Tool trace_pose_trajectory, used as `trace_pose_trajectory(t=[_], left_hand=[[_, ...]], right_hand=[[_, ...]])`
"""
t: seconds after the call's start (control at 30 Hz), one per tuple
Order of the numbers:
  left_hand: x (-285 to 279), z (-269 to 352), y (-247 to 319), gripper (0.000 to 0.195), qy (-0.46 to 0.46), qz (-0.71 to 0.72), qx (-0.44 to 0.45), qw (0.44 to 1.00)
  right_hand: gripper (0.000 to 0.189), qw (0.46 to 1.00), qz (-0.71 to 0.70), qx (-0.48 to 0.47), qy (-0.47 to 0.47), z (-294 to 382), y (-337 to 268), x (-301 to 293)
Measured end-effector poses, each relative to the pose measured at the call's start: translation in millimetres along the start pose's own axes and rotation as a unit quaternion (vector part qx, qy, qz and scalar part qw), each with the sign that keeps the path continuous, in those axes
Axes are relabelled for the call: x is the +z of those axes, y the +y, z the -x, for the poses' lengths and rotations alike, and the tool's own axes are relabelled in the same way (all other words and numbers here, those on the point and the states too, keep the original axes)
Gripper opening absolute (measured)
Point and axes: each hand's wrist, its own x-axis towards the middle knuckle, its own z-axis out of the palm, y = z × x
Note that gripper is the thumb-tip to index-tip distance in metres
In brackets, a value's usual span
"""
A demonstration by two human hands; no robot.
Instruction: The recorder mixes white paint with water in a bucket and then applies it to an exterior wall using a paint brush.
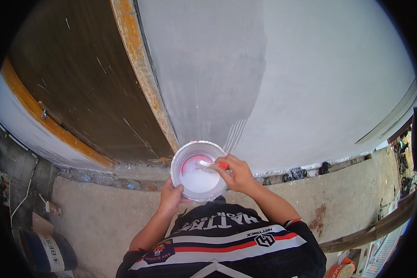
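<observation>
A round white bucket (179,175) with white paint (199,182) in it is held in front of my body. My left hand (171,194) grips its lower left rim. In my right hand (238,173) is a paintbrush (205,165) with a red part on its handle, reaching over the right rim into the bucket; its bristles look coated in white. Pink-red stains mark the bucket's inner wall. Beyond the bucket stands a wall (208,62), grey on the left and lighter on the right, with pale streaks low down where the two tones meet.
Left of the wall is a brown door (80,69) in a worn orange frame (133,45). A blue drum (52,250) and a small can (52,208) stand on the concrete floor (100,208). Dark plastic bags (294,174) lie along the wall's foot. A wooden pole (371,231) slants at right.
</observation>
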Motion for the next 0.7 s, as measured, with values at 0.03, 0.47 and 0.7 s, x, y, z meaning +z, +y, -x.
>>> trace_pose_trajectory(t=[0.03, 0.47, 0.7], left_hand=[[0, -1, 0, 0.048, -0.002, 0.002, 0.006, 1.000], [-5, -13, 1, 0.051, 0.025, 0.003, -0.014, 1.000], [1, -20, -9, 0.054, 0.045, 0.019, -0.003, 0.999]], right_hand=[[0.016, 0.997, 0.060, -0.029, -0.029, -2, -3, -2], [0.016, 0.997, 0.028, -0.043, -0.050, -25, 22, 3], [0.019, 0.991, -0.057, 0.052, -0.107, -50, 26, -7]])
